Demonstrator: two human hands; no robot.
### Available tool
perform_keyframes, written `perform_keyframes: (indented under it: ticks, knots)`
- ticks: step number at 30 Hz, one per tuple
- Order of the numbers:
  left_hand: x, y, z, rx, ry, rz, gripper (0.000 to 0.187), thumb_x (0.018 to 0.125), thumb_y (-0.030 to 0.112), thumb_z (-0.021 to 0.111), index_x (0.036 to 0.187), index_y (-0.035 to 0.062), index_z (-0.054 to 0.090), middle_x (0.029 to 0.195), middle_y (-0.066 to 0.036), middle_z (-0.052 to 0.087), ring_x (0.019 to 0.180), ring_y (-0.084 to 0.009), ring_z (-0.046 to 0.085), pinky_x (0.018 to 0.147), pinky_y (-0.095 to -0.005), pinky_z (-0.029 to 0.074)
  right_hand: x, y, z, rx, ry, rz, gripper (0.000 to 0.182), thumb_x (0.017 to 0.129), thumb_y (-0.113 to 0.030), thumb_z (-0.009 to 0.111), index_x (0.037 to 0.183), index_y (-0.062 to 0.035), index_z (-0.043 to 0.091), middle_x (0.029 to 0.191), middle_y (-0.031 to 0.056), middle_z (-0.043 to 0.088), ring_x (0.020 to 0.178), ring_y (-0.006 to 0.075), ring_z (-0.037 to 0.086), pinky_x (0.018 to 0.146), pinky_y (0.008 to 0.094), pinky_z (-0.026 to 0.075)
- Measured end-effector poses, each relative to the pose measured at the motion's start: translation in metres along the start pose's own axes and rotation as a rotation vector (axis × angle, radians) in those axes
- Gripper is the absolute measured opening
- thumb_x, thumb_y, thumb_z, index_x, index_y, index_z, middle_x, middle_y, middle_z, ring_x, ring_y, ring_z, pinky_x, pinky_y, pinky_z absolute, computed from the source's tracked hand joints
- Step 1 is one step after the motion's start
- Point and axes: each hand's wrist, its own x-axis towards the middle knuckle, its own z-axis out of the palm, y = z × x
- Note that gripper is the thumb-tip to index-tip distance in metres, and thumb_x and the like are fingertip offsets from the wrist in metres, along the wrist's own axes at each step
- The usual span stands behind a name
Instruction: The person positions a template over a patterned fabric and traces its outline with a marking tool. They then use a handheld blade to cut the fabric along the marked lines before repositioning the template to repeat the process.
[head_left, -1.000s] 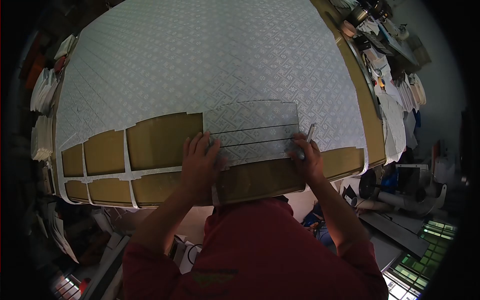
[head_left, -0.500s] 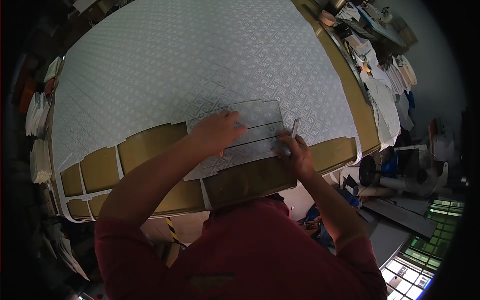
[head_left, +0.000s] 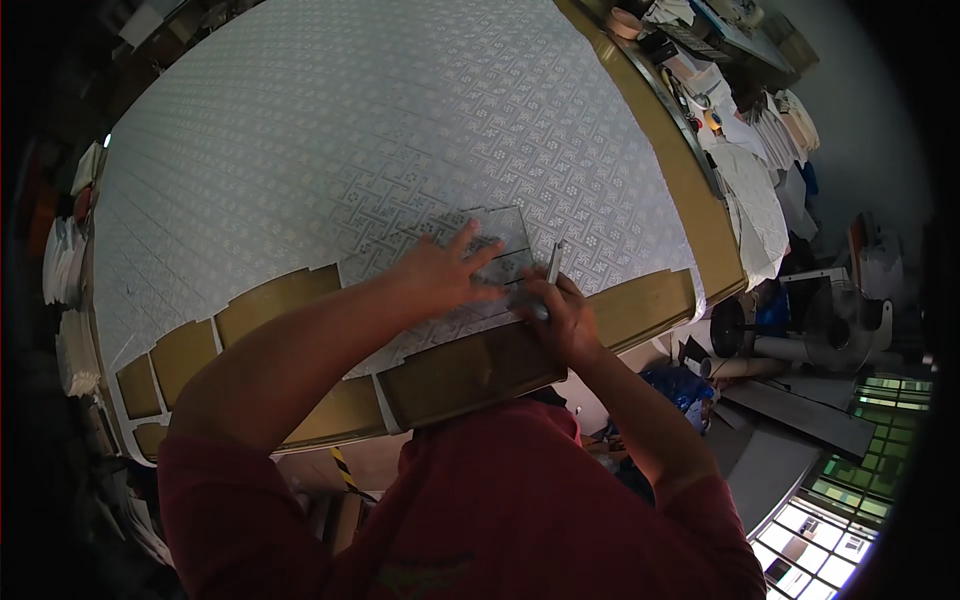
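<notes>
My left hand (head_left: 448, 272) lies flat with its fingers spread over cut strips (head_left: 505, 225) of silver-grey patterned sheet near the front edge. Dark straight slits separate the strips, which rest on a larger sheet (head_left: 450, 120) of matching geometric and floral pattern. Just to the right, my right hand (head_left: 562, 320) is closed around a slim silver tool (head_left: 555, 262) whose upper end sticks up past the fingers; its exact kind is hard to make out. This hand is right at the strips' right end.
The big sheet covers most of a brown-topped table (head_left: 440, 385), with narrow strips hanging across its front. A long metal straightedge (head_left: 660, 85) lies along the right side. Beyond it are paper stacks (head_left: 775, 130) and a tape roll (head_left: 624, 23). A fan (head_left: 845, 315) stands at right.
My left hand has spread its fingers and moved right over the strips. My right hand still grips the silver tool. The view has shifted slightly.
</notes>
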Motion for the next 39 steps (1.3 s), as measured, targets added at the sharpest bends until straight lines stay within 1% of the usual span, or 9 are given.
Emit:
perform_keyframes:
  ticks: [10,12,13,15,18,24,27,32,39]
  knots:
    - [0.004,-0.001,0.004,-0.07,0.015,-0.028,0.129,0.049,0.007,0.097,0.157,0.0473,0.039,0.177,-0.008,0.004,0.159,-0.0493,0.01,0.113,-0.0692,0.044,-0.007,-0.008,-0.011,0.144,0.075,0.075,0.033,0.083,-0.005,0.081,0.11,-0.0064,0.063,0.119,0.0196,0.074,0.112,0.0398,0.07,0.09,0.0454,0.059]
    - [0.004,-0.002,0.0,-0.112,-0.004,-0.009,0.105,0.07,0.01,0.088,0.155,0.0486,0.041,0.177,-0.006,0.005,0.16,-0.0477,0.011,0.113,-0.0686,0.044,-0.017,-0.011,-0.032,0.2,0.058,0.135,0.03,0.084,-0.003,0.08,0.108,-0.0048,0.063,0.118,0.0193,0.074,0.112,0.0378,0.071,0.088,0.044,0.058]
    - [0.005,-0.002,0.004,-0.112,0.0,-0.018,0.105,0.07,0.01,0.088,0.155,0.0486,0.041,0.177,-0.006,0.005,0.16,-0.0477,0.011,0.113,-0.0686,0.044,-0.023,-0.013,-0.046,0.247,-0.036,0.207,0.027,0.085,-0.002,0.079,0.108,-0.0042,0.065,0.11,0.0182,0.074,0.105,0.0362,0.072,0.085,0.0419,0.058]
    - [0.008,-0.002,0.013,-0.079,0.057,-0.023,0.074,0.092,0.014,0.068,0.153,0.05,0.042,0.177,-0.004,0.007,0.16,-0.0456,0.011,0.114,-0.0677,0.043,-0.024,-0.012,-0.068,0.287,-0.138,0.278,0.024,0.086,0.0,0.077,0.108,-0.0036,0.067,0.102,0.0171,0.074,0.098,0.0346,0.073,0.082,0.0398,0.057]
    - [0.007,-0.001,0.013,-0.089,0.064,-0.037,0.059,0.103,0.017,0.049,0.151,0.0512,0.044,0.177,-0.002,0.007,0.161,-0.0437,0.012,0.115,-0.0668,0.043,-0.02,-0.004,-0.084,0.165,-0.157,0.167,0.022,0.087,-0.005,0.079,0.108,-0.0055,0.071,0.094,0.0144,0.071,0.081,0.0327,0.071,0.067,0.0411,0.055]
    - [0.004,0.003,0.009,-0.112,0.095,-0.055,0.071,0.094,0.014,0.065,0.152,0.0502,0.044,0.177,-0.002,0.008,0.16,-0.043,0.014,0.116,-0.0657,0.043,-0.008,0.021,-0.09,0.321,-0.18,0.169,0.019,0.088,-0.005,0.078,0.107,-0.0063,0.073,0.092,0.0133,0.072,0.08,0.0292,0.072,0.07,0.0377,0.056]
    - [0.002,0.006,0.0,-0.109,0.06,-0.075,0.051,0.105,0.026,0.051,0.148,0.0532,0.048,0.176,0.001,0.013,0.159,-0.0429,0.019,0.117,-0.0671,0.04,-0.001,0.031,-0.093,0.386,-0.279,0.219,0.02,0.088,-0.007,0.079,0.107,-0.0068,0.073,0.095,0.0129,0.074,0.086,0.0292,0.074,0.074,0.0367,0.057]
    - [0.002,0.007,-0.002,-0.116,0.059,-0.087,0.05,0.104,0.028,0.053,0.148,0.0526,0.049,0.176,0.003,0.013,0.159,-0.0422,0.02,0.117,-0.0665,0.041,0.042,0.036,-0.106,0.293,-0.603,0.162,0.017,0.088,-0.012,0.08,0.102,-0.0056,0.072,0.093,0.0119,0.078,0.09,0.0269,0.077,0.077,0.0368,0.059]
    - [0.001,0.009,0.001,-0.122,0.091,-0.097,0.047,0.105,0.033,0.054,0.147,0.0518,0.049,0.176,0.006,0.013,0.16,-0.0383,0.018,0.119,-0.0637,0.041,0.075,0.036,-0.107,0.436,-0.722,0.213,0.012,0.09,-0.004,0.075,0.101,-0.0032,0.072,0.092,0.0111,0.078,0.088,0.0252,0.078,0.078,0.0337,0.059]
